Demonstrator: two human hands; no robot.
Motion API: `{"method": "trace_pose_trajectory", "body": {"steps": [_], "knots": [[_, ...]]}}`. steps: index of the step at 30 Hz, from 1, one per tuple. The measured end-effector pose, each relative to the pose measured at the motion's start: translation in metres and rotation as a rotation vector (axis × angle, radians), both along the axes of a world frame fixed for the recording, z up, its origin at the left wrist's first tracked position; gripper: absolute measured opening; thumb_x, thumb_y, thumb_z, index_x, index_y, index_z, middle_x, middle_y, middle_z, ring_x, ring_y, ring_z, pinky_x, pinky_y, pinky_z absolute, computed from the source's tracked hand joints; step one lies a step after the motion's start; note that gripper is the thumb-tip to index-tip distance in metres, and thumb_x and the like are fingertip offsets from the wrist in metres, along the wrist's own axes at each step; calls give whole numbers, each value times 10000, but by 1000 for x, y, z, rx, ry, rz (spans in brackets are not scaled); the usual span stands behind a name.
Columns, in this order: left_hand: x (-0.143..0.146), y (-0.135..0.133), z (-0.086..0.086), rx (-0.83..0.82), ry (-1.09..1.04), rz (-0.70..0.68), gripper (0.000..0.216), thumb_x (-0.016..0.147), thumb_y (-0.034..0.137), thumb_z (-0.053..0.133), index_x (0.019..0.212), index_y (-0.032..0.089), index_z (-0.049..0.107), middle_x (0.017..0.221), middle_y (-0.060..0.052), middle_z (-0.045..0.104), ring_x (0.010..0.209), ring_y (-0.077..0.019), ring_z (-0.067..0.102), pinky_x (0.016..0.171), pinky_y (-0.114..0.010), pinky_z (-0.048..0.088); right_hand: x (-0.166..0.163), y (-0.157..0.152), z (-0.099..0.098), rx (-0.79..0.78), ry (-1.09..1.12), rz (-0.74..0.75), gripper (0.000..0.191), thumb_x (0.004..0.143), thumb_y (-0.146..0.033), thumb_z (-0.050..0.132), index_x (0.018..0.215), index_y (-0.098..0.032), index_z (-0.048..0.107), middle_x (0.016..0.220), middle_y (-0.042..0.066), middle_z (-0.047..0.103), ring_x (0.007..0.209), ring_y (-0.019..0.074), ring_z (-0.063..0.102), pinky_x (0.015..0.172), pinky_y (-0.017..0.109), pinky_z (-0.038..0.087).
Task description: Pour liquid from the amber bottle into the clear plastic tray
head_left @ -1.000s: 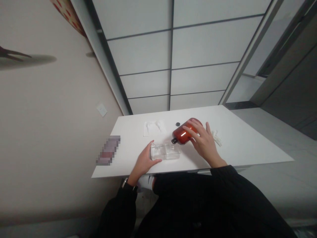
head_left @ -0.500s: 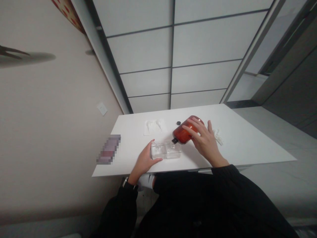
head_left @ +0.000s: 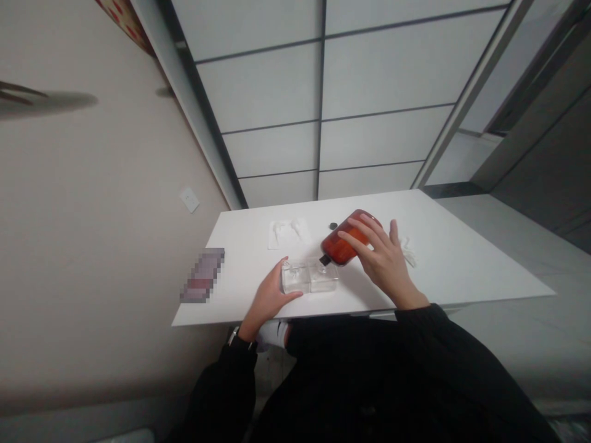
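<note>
My right hand (head_left: pixel 381 258) is wrapped round a reddish-brown bottle (head_left: pixel 344 243). The bottle leans far over to the left, and its dark neck (head_left: pixel 325 260) is down at the top of a clear plastic box (head_left: pixel 323 281). This box has two compartments, and the neck is over the right one. Whether liquid flows cannot be made out. My left hand (head_left: pixel 270 297) grips the box's left end, thumb along the near side and fingers behind. A small black cap (head_left: pixel 333 226) lies on the table behind the bottle.
The white table (head_left: pixel 462 258) stands against white panelled doors. Two small white items (head_left: pixel 295 227) lie on a white sheet at the back. A bunch of white material (head_left: pixel 408 252) is right of the bottle. A blurred-out flat object (head_left: pixel 203 275) lies at the left edge.
The view has shifted very slightly. Both hands, the bottle and the box keep nearly the same places, with the bottle still tilted over the box.
</note>
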State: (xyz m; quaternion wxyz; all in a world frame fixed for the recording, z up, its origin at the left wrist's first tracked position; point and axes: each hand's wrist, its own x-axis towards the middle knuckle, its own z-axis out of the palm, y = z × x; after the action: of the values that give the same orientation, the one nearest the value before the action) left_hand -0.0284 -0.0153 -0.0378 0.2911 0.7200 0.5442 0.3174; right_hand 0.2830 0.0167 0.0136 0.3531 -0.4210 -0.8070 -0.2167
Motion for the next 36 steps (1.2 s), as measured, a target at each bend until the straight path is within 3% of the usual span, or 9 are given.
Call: {"method": "trace_pose_trajectory", "body": {"steps": [17, 27, 36], "knots": [[-1, 0, 0, 4, -3, -6, 935, 795, 323, 867, 1596, 218, 397, 1647, -150, 477, 1523, -361, 452, 1286, -531, 316, -1, -3, 5, -2, -28, -1, 878, 957, 80, 463, 1656, -419, 277, 1626, 66, 508, 1552, 305, 413, 1292, 724, 171], [0, -1, 1, 2, 2, -8, 928, 802, 313, 860, 1598, 208, 396, 1650, -158, 471, 1529, -361, 446, 1287, -537, 313, -2, -4, 8, 33, -62, -3, 754, 963, 73, 473, 1578, -362, 428, 1588, 84, 549, 1562, 309, 396, 1287, 731, 182], [0, 1, -1, 5, -4, -9, 936, 790, 310, 868, 1594, 210, 400, 1647, -158, 474, 1530, -355, 443, 1290, -533, 307, -3, -5, 9, 54, -66, 7, 911, 961, 87, 458, 1678, -414, 204, 1603, 62, 536, 1567, 297, 387, 1298, 707, 187]]}}
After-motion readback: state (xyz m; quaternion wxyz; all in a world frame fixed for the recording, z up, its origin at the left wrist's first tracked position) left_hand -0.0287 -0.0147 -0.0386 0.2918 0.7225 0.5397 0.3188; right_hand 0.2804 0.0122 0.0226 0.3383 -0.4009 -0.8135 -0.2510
